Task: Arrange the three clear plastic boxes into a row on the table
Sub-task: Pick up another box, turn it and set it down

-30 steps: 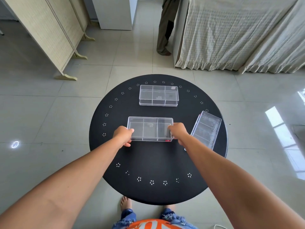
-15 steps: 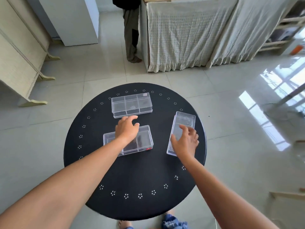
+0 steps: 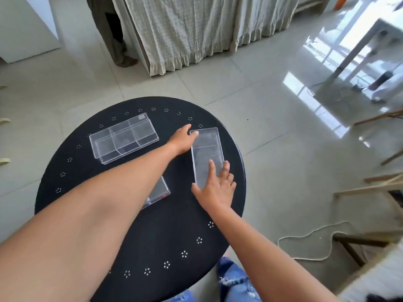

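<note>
Three clear plastic boxes lie on a round black table (image 3: 165, 234). The right box (image 3: 207, 149) lies lengthwise near the table's right edge. My right hand (image 3: 216, 188) holds its near end, fingers spread on the lid and thumb at the near left corner. My left hand (image 3: 182, 138) reaches across and touches its far left corner with the fingertips. The far-left box (image 3: 123, 138) with inner dividers lies free. The middle box (image 3: 158, 192) is mostly hidden under my left forearm; only its right end with a red mark shows.
A cloth-covered table (image 3: 196, 29) stands beyond the round table, with a person's legs (image 3: 111, 29) beside it. Wooden frames (image 3: 379, 186) and a rope (image 3: 309, 238) lie on the tiled floor at the right. A white cabinet (image 3: 26, 25) stands far left.
My left hand left the middle box and reached right to the right box's far corner. My right hand settled on that box's near end. The view turned to the right.
</note>
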`<state>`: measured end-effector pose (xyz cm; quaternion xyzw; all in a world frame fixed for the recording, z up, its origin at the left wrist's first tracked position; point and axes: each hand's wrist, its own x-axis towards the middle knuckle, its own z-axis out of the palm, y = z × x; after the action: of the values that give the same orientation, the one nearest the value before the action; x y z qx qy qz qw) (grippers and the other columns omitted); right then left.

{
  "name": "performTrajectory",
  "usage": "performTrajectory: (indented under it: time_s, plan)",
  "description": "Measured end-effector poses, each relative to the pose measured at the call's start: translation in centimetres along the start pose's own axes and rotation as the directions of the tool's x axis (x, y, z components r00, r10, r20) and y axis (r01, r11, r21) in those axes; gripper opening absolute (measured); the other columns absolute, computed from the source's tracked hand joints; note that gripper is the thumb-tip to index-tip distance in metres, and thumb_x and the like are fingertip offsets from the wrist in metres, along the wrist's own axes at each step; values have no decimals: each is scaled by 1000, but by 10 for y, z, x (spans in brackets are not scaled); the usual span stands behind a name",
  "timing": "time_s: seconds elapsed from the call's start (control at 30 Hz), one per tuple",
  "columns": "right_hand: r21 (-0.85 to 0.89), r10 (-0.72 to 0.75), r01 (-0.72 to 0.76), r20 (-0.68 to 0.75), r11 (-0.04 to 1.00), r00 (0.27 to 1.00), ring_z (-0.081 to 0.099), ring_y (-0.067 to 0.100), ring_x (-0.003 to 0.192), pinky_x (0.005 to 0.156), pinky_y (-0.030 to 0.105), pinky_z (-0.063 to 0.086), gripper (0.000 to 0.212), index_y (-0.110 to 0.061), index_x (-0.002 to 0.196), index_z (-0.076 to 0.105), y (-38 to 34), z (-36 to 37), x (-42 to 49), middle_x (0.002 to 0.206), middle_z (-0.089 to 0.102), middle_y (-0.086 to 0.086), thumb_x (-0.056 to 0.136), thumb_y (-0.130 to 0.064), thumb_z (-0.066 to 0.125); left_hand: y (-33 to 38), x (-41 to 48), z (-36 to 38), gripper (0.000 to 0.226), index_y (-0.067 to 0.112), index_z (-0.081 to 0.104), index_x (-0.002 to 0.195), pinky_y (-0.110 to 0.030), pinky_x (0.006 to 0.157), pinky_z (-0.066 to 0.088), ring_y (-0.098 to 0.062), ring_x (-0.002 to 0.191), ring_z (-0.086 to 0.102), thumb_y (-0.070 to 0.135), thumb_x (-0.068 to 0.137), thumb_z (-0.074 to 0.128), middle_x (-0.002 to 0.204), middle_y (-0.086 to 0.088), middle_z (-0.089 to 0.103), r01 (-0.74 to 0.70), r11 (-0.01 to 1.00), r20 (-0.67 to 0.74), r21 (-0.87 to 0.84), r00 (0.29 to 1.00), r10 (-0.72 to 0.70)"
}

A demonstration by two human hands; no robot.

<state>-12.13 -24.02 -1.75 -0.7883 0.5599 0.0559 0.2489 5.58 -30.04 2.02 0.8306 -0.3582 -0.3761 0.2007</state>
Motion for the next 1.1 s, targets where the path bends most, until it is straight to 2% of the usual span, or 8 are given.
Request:
performTrajectory:
  time_s: [0.13, 0.33, 0.43, 0.53, 0.67, 0.77, 0.93, 1.1]
  plan:
    - [104, -74, 85, -107, 991, 991, 34, 32, 129, 111, 39, 30, 84, -39, 150, 30, 25, -7, 4, 156, 15, 10, 75, -60, 62, 2, 15, 7, 64, 20, 38, 148, -38, 117, 29, -23, 141, 41, 55, 94, 41, 152, -3, 45, 29, 997, 65, -75, 998, -25]
    - [485, -87, 175, -198, 857, 976, 41, 26, 134, 113, 40, 37, 78, -31, 137, 53, 58, -25, 16, 143, 33, 4, 65, -56, 63, -6, 16, 10, 63, 20, 63, 109, -35, 96, 40, -19, 104, 54, 71, 90, 31, 104, 4, 62, 0, 972, -27, -235, 1000, -7]
    - [711, -40, 182, -212, 679, 976, 48, -3, 118, 102, 15, 40, 62, -26, 130, 60, 64, -48, 31, 134, 37, 0, 71, -45, 69, -4, 16, 2, 80, 24, 66, 116, -43, 107, 42, -22, 115, 59, 85, 78, 31, 118, 2, 67, -16, 915, -67, -403, 998, -13]
    - [886, -4, 68, -75, 459, 997, 58, -2, 86, 74, 10, 46, 32, -23, 111, 70, 67, -76, 55, 122, 57, 5, 82, -37, 66, 3, 13, -6, 68, 22, 65, 123, -40, 102, 45, -21, 111, 63, 71, 89, 33, 122, 0, 66, -54, 850, -78, -525, 997, 15]
    - [939, -21, -214, 228, 269, 973, 62, 25, 60, 60, 29, 45, 54, -16, 106, 73, 75, -95, 85, 97, 65, 8, 75, -59, 59, 5, 6, -20, 48, 31, 68, 114, -37, 93, 42, -19, 112, 62, 61, 80, 51, 119, 3, 67, -55, 805, -64, -591, 998, 20]
    - [907, -88, -362, 388, 216, 918, 69, 33, 60, 69, 36, 52, 64, -9, 110, 62, 85, -96, 104, 112, 70, 17, 79, -65, 59, 0, -1, -27, 45, 37, 65, 115, -40, 95, 39, -18, 111, 57, 47, 72, 60, 115, 7, 65, -10, 812, -6, -584, 1000, 9]
    - [826, -278, -533, 564, 185, 778, 69, 35, 67, 69, 37, 57, 63, -10, 104, 69, 81, -91, 114, 96, 70, 18, 85, -68, 52, -21, -8, -26, 62, 45, 53, 129, -47, 102, 38, -28, 123, 51, 42, 70, 70, 137, 1, 54, 89, 795, 92, -600, 995, -42]
    - [774, -366, -608, 625, 176, 689, 70, 36, 69, 61, 35, 58, 60, -12, 96, 72, 76, -90, 120, 94, 72, 17, 87, -65, 46, -39, -13, -19, 51, 43, 55, 126, -50, 97, 46, -28, 125, 54, 38, 79, 73, 140, 4, 54, 148, 753, 92, -641, 989, -116]
